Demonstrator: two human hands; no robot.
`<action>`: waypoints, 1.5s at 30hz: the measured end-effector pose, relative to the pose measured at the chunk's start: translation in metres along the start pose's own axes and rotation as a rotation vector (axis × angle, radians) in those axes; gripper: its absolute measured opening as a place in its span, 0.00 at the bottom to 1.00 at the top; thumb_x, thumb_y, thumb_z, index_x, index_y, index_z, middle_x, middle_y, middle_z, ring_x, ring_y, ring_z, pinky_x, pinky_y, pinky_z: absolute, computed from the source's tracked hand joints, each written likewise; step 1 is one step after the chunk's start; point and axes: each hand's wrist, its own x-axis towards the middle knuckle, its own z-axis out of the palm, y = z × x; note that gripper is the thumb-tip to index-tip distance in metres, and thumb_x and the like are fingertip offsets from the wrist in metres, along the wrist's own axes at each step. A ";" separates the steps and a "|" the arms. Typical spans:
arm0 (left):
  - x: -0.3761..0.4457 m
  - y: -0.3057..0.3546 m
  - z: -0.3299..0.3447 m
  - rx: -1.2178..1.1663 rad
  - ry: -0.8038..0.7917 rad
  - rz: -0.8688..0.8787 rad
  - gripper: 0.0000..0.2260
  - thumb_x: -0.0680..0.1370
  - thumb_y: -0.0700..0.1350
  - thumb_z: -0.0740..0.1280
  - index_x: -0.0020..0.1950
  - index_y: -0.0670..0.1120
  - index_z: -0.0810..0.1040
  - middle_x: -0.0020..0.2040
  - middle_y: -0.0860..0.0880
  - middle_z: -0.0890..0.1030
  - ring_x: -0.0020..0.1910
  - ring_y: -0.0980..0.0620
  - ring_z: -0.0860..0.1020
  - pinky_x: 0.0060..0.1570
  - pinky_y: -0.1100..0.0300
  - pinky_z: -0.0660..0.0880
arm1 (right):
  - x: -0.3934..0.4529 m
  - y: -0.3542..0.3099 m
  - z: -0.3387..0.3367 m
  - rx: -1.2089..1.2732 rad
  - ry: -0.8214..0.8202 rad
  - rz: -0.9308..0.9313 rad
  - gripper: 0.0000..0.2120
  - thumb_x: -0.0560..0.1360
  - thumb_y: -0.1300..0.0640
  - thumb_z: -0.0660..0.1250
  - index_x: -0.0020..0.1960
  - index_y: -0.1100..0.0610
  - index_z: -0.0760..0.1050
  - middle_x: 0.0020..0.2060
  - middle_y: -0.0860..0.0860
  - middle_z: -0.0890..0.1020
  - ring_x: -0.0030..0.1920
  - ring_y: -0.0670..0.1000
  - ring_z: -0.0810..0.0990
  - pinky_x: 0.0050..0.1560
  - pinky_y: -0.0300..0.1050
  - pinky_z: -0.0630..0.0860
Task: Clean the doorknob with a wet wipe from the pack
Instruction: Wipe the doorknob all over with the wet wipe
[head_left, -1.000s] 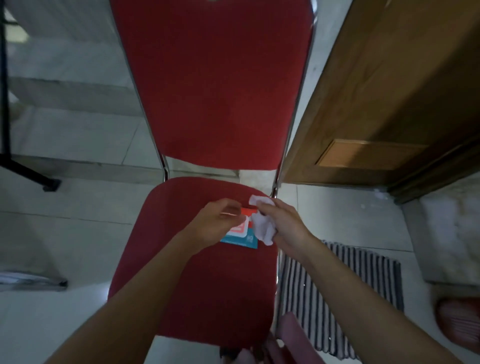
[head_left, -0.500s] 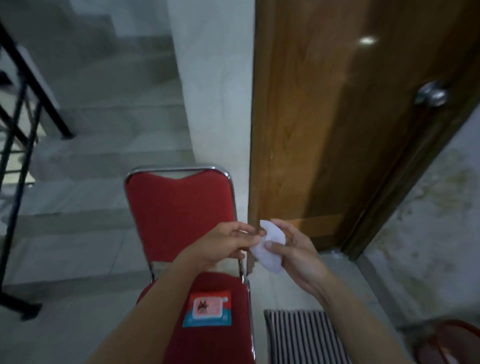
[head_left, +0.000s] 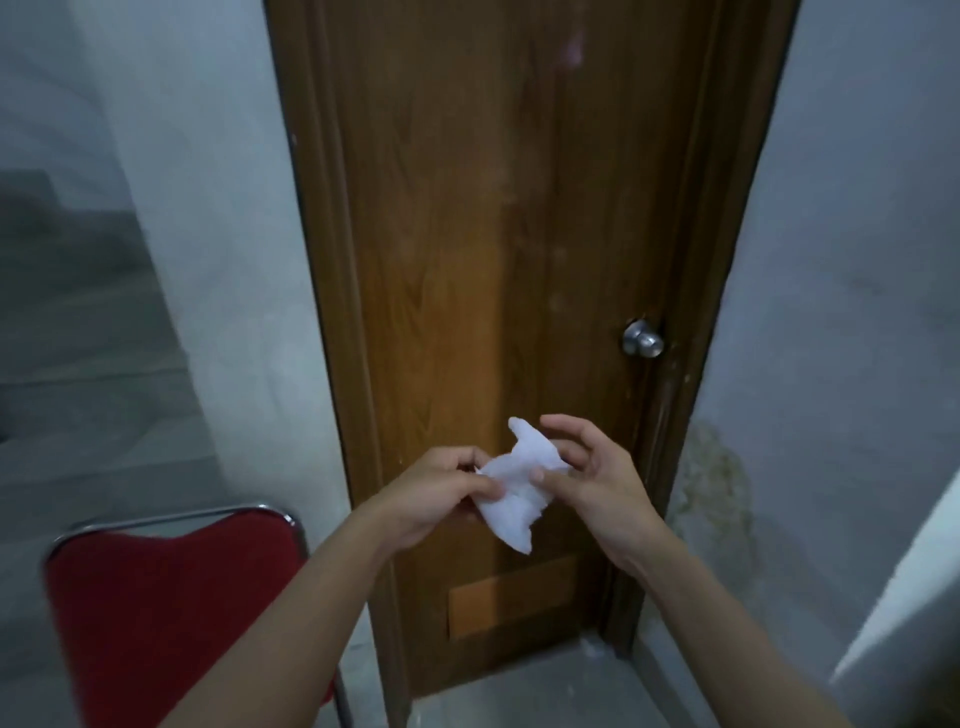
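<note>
a white wet wipe (head_left: 517, 488) is held in front of the closed wooden door (head_left: 467, 260), between both hands at about chest height. the left hand (head_left: 441, 488) is closed on the wipe's left edge in a thumb-and-finger pinch; the right hand (head_left: 587, 478) is half open, its thumb pressed on the wipe's middle while the other fingers are spread loosely behind it. the wipe is judged to be held this way so that it can be pulled flat or refolded before use. it is crumpled, and its long axis runs diagonally, from an upper tip pointing toward the door to a lower corner hanging down toward the floor. the round metal doorknob (head_left: 643, 339) is set at the door's right edge, up and to the right of the wipe and well apart from it; it is not yet touched. the back of a red chair (head_left: 171, 597) is seen at lower left.
</note>
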 end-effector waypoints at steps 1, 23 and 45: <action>0.006 0.005 0.009 -0.024 -0.009 -0.004 0.04 0.74 0.39 0.65 0.47 0.45 0.77 0.44 0.49 0.80 0.43 0.54 0.80 0.37 0.65 0.75 | -0.001 -0.004 -0.009 -0.028 -0.032 -0.058 0.23 0.70 0.69 0.68 0.62 0.55 0.70 0.46 0.52 0.84 0.47 0.51 0.83 0.44 0.41 0.80; 0.126 0.033 0.125 -0.460 0.021 -0.033 0.11 0.78 0.39 0.56 0.56 0.42 0.76 0.46 0.43 0.83 0.45 0.49 0.82 0.44 0.58 0.77 | 0.032 0.028 -0.143 -0.662 0.154 -0.336 0.14 0.69 0.56 0.71 0.55 0.49 0.79 0.51 0.38 0.76 0.56 0.40 0.71 0.48 0.33 0.70; 0.460 0.048 0.070 0.108 -0.130 0.278 0.06 0.76 0.47 0.65 0.45 0.48 0.81 0.37 0.52 0.81 0.34 0.59 0.78 0.35 0.68 0.73 | 0.313 0.102 -0.254 -0.490 0.385 -0.208 0.14 0.71 0.62 0.70 0.52 0.46 0.77 0.49 0.44 0.82 0.50 0.41 0.80 0.46 0.29 0.76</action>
